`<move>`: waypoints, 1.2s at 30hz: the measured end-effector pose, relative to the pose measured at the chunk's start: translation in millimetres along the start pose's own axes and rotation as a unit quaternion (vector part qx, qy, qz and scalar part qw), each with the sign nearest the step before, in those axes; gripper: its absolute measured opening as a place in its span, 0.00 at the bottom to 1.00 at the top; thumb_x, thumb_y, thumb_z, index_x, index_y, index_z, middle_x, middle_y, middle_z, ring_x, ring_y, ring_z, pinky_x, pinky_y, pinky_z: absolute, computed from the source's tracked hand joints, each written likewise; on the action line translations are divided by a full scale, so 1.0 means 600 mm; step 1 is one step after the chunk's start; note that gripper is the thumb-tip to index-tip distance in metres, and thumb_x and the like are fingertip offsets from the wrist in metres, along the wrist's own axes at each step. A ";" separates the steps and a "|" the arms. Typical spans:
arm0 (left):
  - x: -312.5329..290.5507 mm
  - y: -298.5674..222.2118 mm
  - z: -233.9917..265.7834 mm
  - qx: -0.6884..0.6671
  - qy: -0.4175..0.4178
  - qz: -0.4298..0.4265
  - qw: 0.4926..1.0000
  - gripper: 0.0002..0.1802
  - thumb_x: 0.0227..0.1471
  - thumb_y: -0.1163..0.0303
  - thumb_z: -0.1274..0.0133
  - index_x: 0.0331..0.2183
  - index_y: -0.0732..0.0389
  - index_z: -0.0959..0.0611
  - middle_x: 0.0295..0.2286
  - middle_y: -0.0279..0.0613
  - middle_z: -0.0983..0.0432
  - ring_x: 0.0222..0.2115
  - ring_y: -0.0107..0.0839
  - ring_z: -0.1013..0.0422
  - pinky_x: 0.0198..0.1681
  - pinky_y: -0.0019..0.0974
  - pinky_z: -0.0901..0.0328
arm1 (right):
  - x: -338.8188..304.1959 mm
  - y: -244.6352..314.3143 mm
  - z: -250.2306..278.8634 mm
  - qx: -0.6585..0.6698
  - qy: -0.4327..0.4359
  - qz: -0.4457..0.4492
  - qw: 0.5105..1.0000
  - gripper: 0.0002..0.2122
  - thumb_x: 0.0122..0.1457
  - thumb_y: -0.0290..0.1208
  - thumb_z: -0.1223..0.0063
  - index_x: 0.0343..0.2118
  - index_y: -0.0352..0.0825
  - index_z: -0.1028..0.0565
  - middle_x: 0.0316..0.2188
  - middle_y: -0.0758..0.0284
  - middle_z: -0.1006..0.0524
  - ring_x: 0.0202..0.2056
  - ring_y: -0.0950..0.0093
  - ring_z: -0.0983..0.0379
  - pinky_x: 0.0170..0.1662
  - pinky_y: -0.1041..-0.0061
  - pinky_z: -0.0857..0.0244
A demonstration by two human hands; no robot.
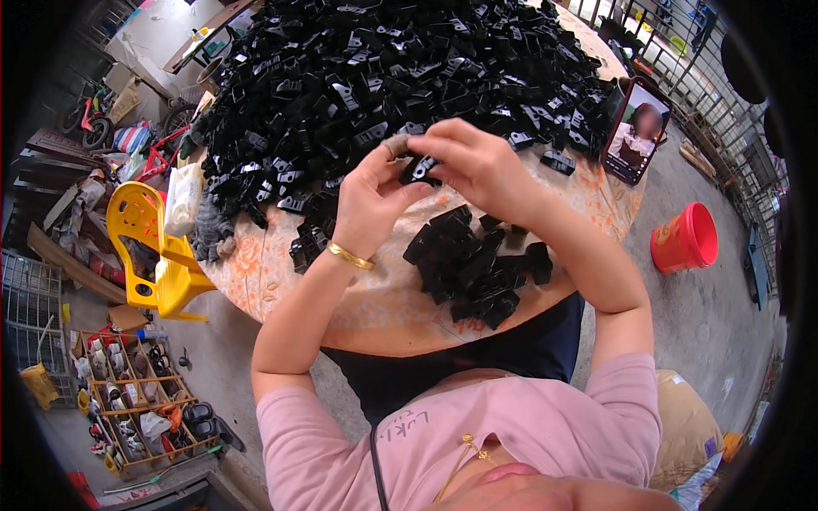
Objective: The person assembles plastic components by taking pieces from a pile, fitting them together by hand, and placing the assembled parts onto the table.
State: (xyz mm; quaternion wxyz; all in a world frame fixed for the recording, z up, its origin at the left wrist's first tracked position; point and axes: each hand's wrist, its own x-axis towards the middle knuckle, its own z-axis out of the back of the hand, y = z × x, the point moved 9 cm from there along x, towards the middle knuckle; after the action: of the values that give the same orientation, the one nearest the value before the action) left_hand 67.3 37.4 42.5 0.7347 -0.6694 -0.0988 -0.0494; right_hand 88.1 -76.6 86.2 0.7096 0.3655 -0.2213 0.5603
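Both hands meet over the table, closed around one small glossy black plastic part. My left hand has a tan wrapping on a fingertip, and its thumb reaches toward the part's lower side. From the other side, my right hand pinches the part; its exact shape is partly hidden by the fingers. Just beyond the hands rises a large heap of similar black parts. Nearer to me, below the right hand, lies a smaller pile of black parts. A few more parts sit beside my left wrist.
The round table has a floral orange-and-cream cloth. A phone stands upright at its right edge. A red bucket is on the floor to the right. To the left are a yellow chair, grey gloves and a shoe rack.
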 end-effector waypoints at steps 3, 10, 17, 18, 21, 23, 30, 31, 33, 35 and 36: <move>0.002 -0.006 0.000 -0.005 0.006 0.007 1.000 0.32 0.41 0.83 0.43 0.50 0.71 0.35 0.38 0.47 0.27 0.39 0.26 0.30 0.43 0.28 0.34 | -0.003 -0.065 -0.012 0.226 0.032 -0.142 0.963 0.16 0.50 0.30 0.42 0.42 0.33 0.28 0.34 0.66 0.27 0.32 0.77 0.28 0.34 0.79 0.32; -0.001 -0.007 0.004 0.010 0.028 0.003 1.000 0.29 0.41 0.83 0.44 0.47 0.69 0.33 0.41 0.45 0.29 0.40 0.27 0.31 0.43 0.27 0.34 | -0.013 -0.076 -0.030 0.345 0.086 -0.168 0.920 0.11 0.52 0.29 0.43 0.35 0.28 0.26 0.26 0.68 0.23 0.29 0.82 0.28 0.35 0.81 0.33; -0.039 -0.026 -0.094 0.206 0.316 -0.096 0.921 0.15 0.43 0.69 0.42 0.36 0.63 0.21 0.34 0.38 0.28 0.37 0.28 0.33 0.42 0.31 0.38 | -0.039 -0.171 -0.006 0.179 0.019 -0.286 0.941 0.11 0.53 0.34 0.45 0.34 0.32 0.24 0.27 0.68 0.22 0.26 0.78 0.27 0.31 0.81 0.34; -0.037 -0.029 -0.098 0.187 0.328 -0.140 0.915 0.14 0.45 0.67 0.43 0.36 0.62 0.21 0.34 0.38 0.28 0.36 0.28 0.33 0.42 0.31 0.38 | -0.032 -0.156 -0.004 0.069 0.019 -0.226 0.972 0.11 0.51 0.34 0.44 0.35 0.33 0.24 0.27 0.66 0.23 0.26 0.74 0.27 0.31 0.79 0.34; 0.005 -0.013 -0.050 0.265 0.155 -0.059 0.950 0.10 0.48 0.70 0.48 0.34 0.63 0.21 0.31 0.40 0.28 0.35 0.32 0.34 0.39 0.32 0.37 | -0.035 -0.128 -0.033 -0.080 0.083 -0.191 0.975 0.13 0.49 0.38 0.45 0.37 0.39 0.25 0.29 0.61 0.25 0.33 0.61 0.28 0.36 0.66 0.33; 0.005 -0.007 -0.035 0.441 0.052 -0.188 0.876 0.12 0.43 0.75 0.47 0.35 0.63 0.23 0.30 0.43 0.29 0.36 0.36 0.35 0.36 0.34 0.36 | -0.037 -0.120 -0.058 -0.101 0.111 -0.188 0.971 0.15 0.48 0.37 0.45 0.39 0.39 0.28 0.28 0.61 0.25 0.33 0.61 0.27 0.36 0.66 0.33; 0.014 0.012 -0.035 0.468 0.055 -0.096 0.876 0.13 0.37 0.76 0.43 0.31 0.64 0.26 0.26 0.43 0.29 0.28 0.34 0.33 0.32 0.32 0.35 | -0.033 -0.123 -0.024 0.009 0.053 -0.209 0.976 0.19 0.42 0.27 0.44 0.40 0.35 0.33 0.29 0.61 0.26 0.32 0.60 0.28 0.39 0.67 0.34; 0.013 0.008 -0.034 0.469 0.055 -0.096 0.876 0.13 0.37 0.76 0.43 0.31 0.64 0.26 0.26 0.43 0.29 0.28 0.34 0.33 0.32 0.32 0.35 | -0.026 -0.117 -0.009 0.008 0.018 -0.191 0.981 0.19 0.42 0.26 0.45 0.40 0.34 0.33 0.25 0.63 0.27 0.28 0.66 0.29 0.36 0.70 0.34; 0.014 0.027 -0.001 0.332 0.008 0.029 0.943 0.13 0.39 0.76 0.42 0.31 0.64 0.26 0.26 0.39 0.28 0.24 0.25 0.32 0.30 0.27 0.36 | -0.024 -0.122 -0.003 0.078 0.031 -0.241 0.967 0.19 0.42 0.26 0.45 0.41 0.35 0.33 0.24 0.64 0.28 0.26 0.69 0.30 0.33 0.72 0.34; 0.016 0.032 0.010 0.267 0.006 0.022 0.963 0.13 0.39 0.76 0.42 0.31 0.63 0.26 0.27 0.37 0.28 0.24 0.22 0.33 0.30 0.25 0.36 | -0.025 -0.120 -0.004 0.185 0.030 -0.298 0.936 0.17 0.44 0.26 0.43 0.40 0.36 0.30 0.20 0.65 0.29 0.21 0.77 0.35 0.27 0.78 0.37; 0.017 0.031 0.013 0.200 0.006 0.015 0.980 0.13 0.40 0.76 0.41 0.31 0.63 0.26 0.27 0.34 0.28 0.24 0.19 0.33 0.29 0.24 0.36 | -0.026 -0.114 -0.006 0.184 0.030 -0.298 0.936 0.17 0.44 0.26 0.43 0.40 0.36 0.30 0.20 0.65 0.29 0.21 0.77 0.35 0.27 0.78 0.37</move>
State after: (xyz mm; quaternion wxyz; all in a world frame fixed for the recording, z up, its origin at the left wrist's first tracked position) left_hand 80.7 47.7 27.1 0.8548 -0.5102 -0.0926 -0.0217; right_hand 149.2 -90.9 54.2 0.7705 0.5219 0.0263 0.3651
